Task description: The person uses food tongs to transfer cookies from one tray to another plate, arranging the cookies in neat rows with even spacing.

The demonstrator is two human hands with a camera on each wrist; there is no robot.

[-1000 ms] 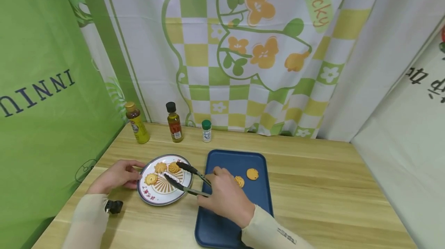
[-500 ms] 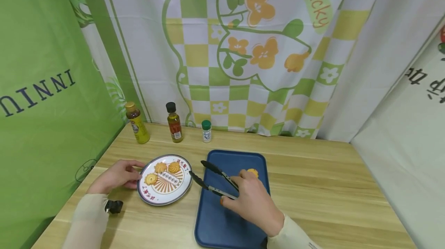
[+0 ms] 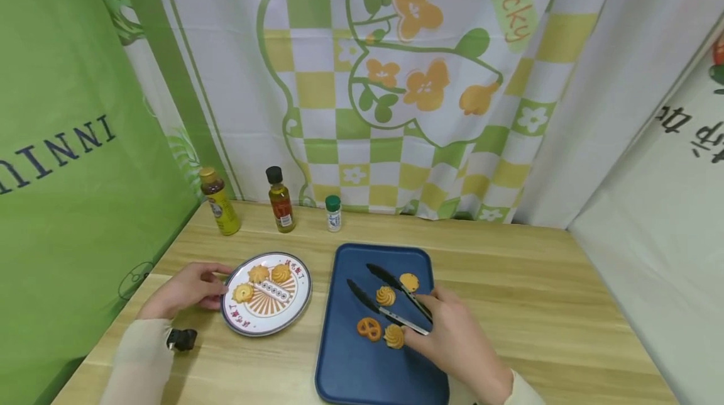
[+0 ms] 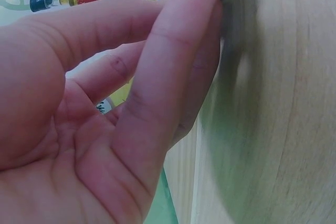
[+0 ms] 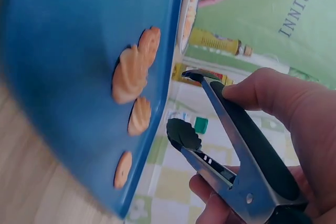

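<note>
My right hand grips a pair of metal tongs with black tips, held spread apart above the dark blue tray. Nothing sits between the tong tips, as the right wrist view also shows. Below them on the tray lie a pretzel, a swirled cookie, another swirled cookie and a flat round cookie. At the left, my left hand holds the rim of a white patterned plate that bears three cookies. In the left wrist view, only a sliver of plate shows past the fingertips.
Along the back of the wooden table stand a yellow-labelled bottle, an oil bottle with a black cap, and a small green-capped shaker. A patterned curtain hangs behind, and a green cloth borders the left side.
My right hand has carried the spread tongs rightward from over the plate to over the tray, uncovering the pretzel and cookies there. My left hand stays at the plate's rim.
</note>
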